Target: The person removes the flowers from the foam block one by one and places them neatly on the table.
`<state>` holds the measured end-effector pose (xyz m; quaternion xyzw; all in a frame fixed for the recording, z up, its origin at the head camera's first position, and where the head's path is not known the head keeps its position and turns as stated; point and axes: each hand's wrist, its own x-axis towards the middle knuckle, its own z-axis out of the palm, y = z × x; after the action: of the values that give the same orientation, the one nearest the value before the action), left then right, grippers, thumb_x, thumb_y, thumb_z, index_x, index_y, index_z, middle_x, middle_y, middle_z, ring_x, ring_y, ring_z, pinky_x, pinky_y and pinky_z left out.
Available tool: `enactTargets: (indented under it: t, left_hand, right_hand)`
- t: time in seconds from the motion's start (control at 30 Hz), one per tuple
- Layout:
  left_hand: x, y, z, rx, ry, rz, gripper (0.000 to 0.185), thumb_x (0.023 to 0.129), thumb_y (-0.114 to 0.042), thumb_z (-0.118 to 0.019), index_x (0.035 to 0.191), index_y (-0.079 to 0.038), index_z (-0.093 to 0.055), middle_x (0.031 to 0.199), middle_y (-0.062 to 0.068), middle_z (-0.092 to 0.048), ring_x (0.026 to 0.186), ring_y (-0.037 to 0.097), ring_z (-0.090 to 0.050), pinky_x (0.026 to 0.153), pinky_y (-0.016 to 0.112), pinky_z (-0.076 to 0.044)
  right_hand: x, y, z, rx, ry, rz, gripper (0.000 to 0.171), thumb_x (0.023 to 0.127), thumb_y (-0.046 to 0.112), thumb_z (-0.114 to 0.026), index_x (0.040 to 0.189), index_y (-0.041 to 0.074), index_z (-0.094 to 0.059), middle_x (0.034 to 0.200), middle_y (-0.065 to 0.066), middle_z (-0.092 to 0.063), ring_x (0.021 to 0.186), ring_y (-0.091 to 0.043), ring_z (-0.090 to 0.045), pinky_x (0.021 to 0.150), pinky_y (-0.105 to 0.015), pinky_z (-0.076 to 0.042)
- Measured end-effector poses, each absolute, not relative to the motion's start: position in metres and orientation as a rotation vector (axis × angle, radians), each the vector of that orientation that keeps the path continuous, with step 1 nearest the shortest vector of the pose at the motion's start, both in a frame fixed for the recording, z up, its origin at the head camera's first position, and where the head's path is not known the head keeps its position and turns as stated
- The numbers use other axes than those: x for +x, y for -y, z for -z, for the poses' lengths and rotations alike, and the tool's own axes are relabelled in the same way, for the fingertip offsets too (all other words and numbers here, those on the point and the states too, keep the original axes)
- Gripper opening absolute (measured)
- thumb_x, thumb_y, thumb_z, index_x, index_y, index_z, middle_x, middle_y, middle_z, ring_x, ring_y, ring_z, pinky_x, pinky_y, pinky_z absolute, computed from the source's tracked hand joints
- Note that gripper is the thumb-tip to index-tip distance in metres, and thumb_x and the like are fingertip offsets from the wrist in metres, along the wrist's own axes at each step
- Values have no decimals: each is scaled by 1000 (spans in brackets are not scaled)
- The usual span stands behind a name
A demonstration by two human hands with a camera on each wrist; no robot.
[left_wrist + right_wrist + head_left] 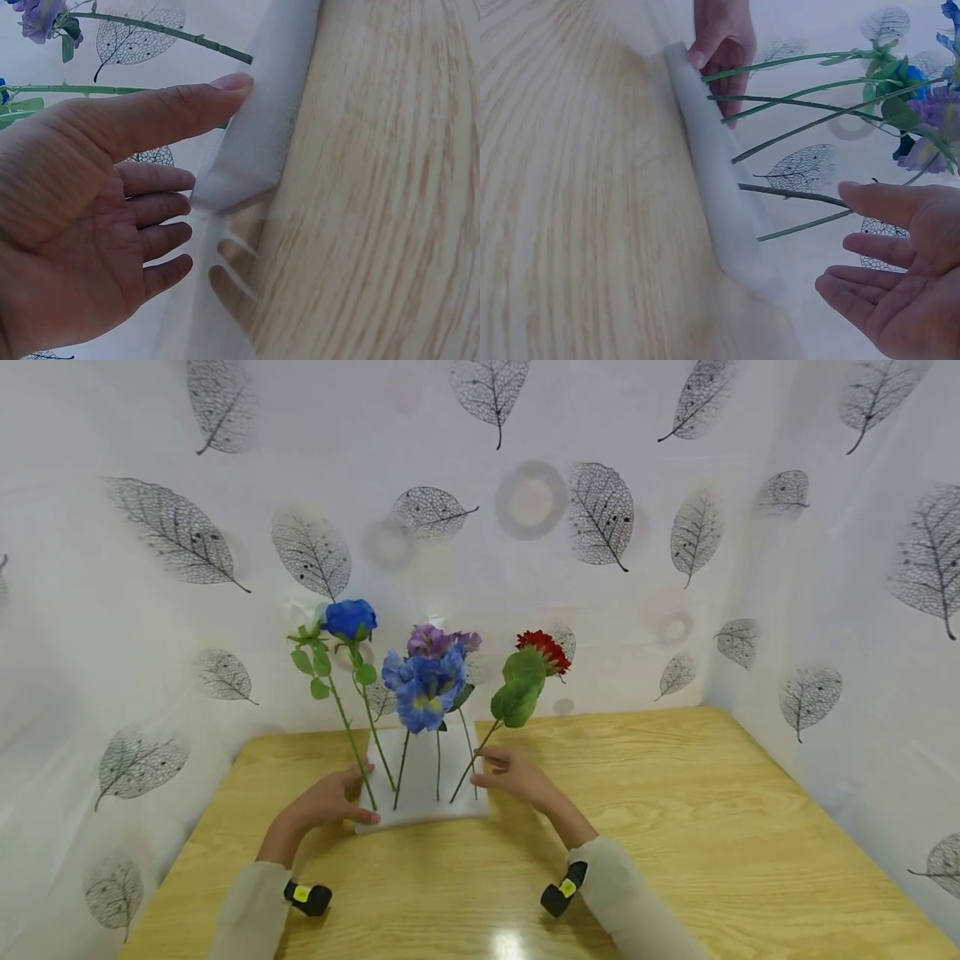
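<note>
Flanking the flat, white, foam-like block [418,781], both hands are holding nothing, fingers extended and relaxed: the left hand [326,800] is meeting its front-left corner with the thumb, the right hand [521,778] is hovering by its right edge. The ruffled red artificial flower with broad green leaves [517,697] is rising from the block's right part, its long stem leaning rightward, with the right hand lying nearer; thumb-to-stem contact is remaining unclear. Blue-and-yellow petals [427,689] are crowding above the block's middle, while the yellow wood-grain table [675,818] is offering room rightward and in front.
</note>
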<state>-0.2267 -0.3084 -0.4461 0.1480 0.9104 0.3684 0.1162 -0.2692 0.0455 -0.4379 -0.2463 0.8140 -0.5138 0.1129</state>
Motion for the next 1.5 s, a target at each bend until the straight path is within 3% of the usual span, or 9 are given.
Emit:
enactTargets:
  t: [0.3, 0.53, 0.77, 1.0, 1.17, 1.5]
  left_hand:
    - [-226, 310, 449, 417, -2686, -1063, 103, 80, -34, -88, 156, 8, -31, 164, 30, -21, 150, 53, -21, 120, 67, -25]
    - [-230, 311, 454, 432, -2688, -1082, 104, 81, -35, -87, 156, 7, -29, 165, 28, -19, 150, 52, -21, 120, 65, -25]
    - [-233, 312, 456, 414, -2697, -1082, 106, 79, -35, -89, 156, 8, -30, 165, 29, -21, 151, 51, -21, 121, 65, -24]
    - [-230, 311, 453, 396, -2694, -1083, 106, 79, -36, -89, 156, 8, -29, 165, 28, -20, 152, 51, -19, 121, 65, -23]
    - [-230, 308, 450, 377, -2698, -1075, 106, 79, -36, -88, 155, 8, -29, 165, 28, -20, 152, 50, -19, 122, 64, -23]
    - [-233, 307, 451, 348, -2714, -1048, 108, 79, -39, -88, 157, 7, -29, 163, 28, -26, 149, 51, -27, 119, 64, -30]
  right_hand:
    - [-268, -43, 433, -600, -2398, 1783, 39, 97, 11, -69, 128, -12, -65, 128, -25, -69, 118, -37, -68, 98, -40, -58]
    - [-269, -38, 431, -600, -2410, 1863, 29, 96, 9, -70, 117, -11, -71, 120, -23, -73, 110, -29, -71, 93, -33, -59]
    - [-267, -33, 429, -654, -2449, 1900, 23, 93, 10, -74, 110, -5, -76, 111, -21, -76, 98, -23, -74, 82, -19, -58]
    - [-255, -26, 423, -716, -2581, 1908, 16, 91, 7, -76, 102, -5, -78, 102, -21, -78, 95, -32, -75, 82, -35, -63]
    - [-255, -24, 424, -720, -2640, 1855, 13, 91, 12, -77, 98, 1, -80, 97, -14, -79, 88, -21, -75, 78, -27, -62]
    - [-255, -19, 428, -694, -2494, 1889, 17, 89, 20, -81, 100, 7, -82, 97, -11, -80, 89, -16, -76, 79, -21, -59]
